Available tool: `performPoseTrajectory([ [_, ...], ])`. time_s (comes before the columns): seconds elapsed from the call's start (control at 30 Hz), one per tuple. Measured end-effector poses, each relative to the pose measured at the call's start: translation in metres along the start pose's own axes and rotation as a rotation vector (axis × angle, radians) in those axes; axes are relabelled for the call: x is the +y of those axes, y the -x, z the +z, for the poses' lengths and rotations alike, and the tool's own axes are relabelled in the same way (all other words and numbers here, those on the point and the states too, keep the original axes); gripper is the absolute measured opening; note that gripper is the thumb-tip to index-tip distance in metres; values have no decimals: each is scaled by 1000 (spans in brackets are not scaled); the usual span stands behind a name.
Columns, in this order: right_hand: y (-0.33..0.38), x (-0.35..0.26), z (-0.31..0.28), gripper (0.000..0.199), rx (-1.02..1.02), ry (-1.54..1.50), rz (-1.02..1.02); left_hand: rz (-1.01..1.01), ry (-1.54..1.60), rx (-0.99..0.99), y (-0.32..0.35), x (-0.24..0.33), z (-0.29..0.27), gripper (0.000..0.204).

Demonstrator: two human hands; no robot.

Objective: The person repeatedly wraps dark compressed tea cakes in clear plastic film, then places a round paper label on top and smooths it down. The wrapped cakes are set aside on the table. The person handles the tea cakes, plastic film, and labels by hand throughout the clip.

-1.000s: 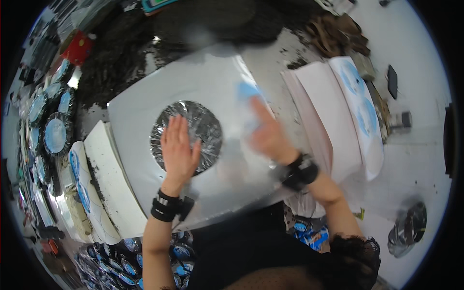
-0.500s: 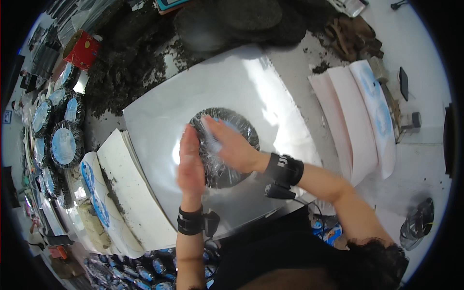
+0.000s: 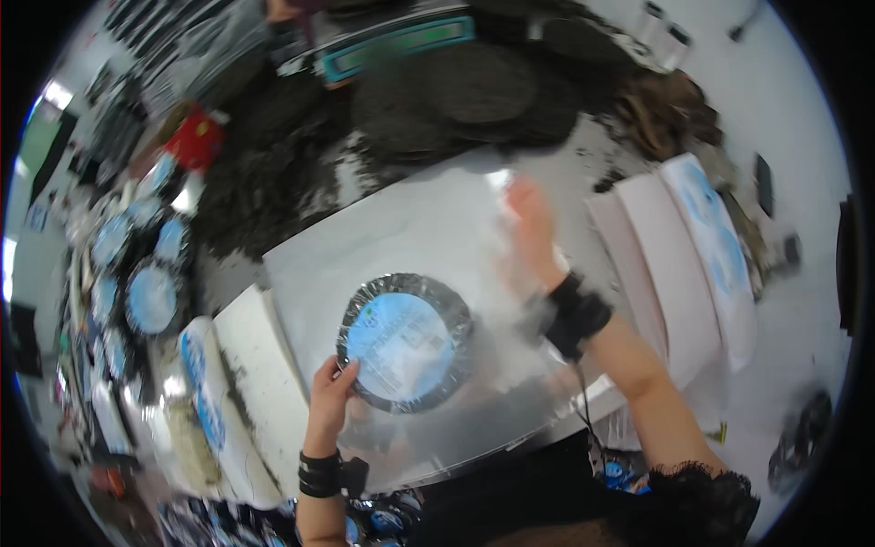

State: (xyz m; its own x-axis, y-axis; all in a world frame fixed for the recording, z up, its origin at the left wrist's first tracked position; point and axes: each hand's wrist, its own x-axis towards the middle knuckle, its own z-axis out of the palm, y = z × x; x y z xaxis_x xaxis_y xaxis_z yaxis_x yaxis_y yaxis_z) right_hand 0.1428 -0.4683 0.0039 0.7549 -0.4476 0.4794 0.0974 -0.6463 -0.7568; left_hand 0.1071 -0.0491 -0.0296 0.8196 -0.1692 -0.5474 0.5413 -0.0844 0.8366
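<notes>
A round dark cake (image 3: 460,321) in crinkled clear plastic lies on a smooth pale sheet (image 3: 333,237), a large blue disc label (image 3: 401,342) facing up. My left hand (image 3: 330,397) grips its lower left rim, thumb on top and fingers at the edge. Off to the right, my right hand (image 3: 531,228) is raised over the sheet, apart from the cake. Motion smears its fingers, so I cannot make out whether they hold anything. Black bands circle both wrists.
Wrapped cakes (image 3: 152,299) with blue labels stand in stacks at left. Loose dark flakes (image 3: 264,182) and unwrapped dark discs (image 3: 483,84) cover the far side. White sheets (image 3: 260,356) lie left of the work sheet, and pinkish sheets (image 3: 670,246) lie right.
Both hands were together over the wrapped cake; now only my left holds its rim, while my right has swung away to the right. The label, mostly hidden before, shows fully.
</notes>
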Motion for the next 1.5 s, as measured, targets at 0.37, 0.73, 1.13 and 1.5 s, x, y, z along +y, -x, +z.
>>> performPoseTrajectory([
  [0.37,-92,117,38,74,162,-1239,501,400,-103,569,34,159,-138,51],
  [0.73,146,-21,-5,64,-401,-686,578,562,-225,143,12,-9,110,81],
  [1.13,111,-40,-11,67,-346,5,110,549,-281,319,2,-12,131,68],
  [1.5,129,-44,11,98,-809,225,-541,661,-964,-372,117,34,-13,31],
])
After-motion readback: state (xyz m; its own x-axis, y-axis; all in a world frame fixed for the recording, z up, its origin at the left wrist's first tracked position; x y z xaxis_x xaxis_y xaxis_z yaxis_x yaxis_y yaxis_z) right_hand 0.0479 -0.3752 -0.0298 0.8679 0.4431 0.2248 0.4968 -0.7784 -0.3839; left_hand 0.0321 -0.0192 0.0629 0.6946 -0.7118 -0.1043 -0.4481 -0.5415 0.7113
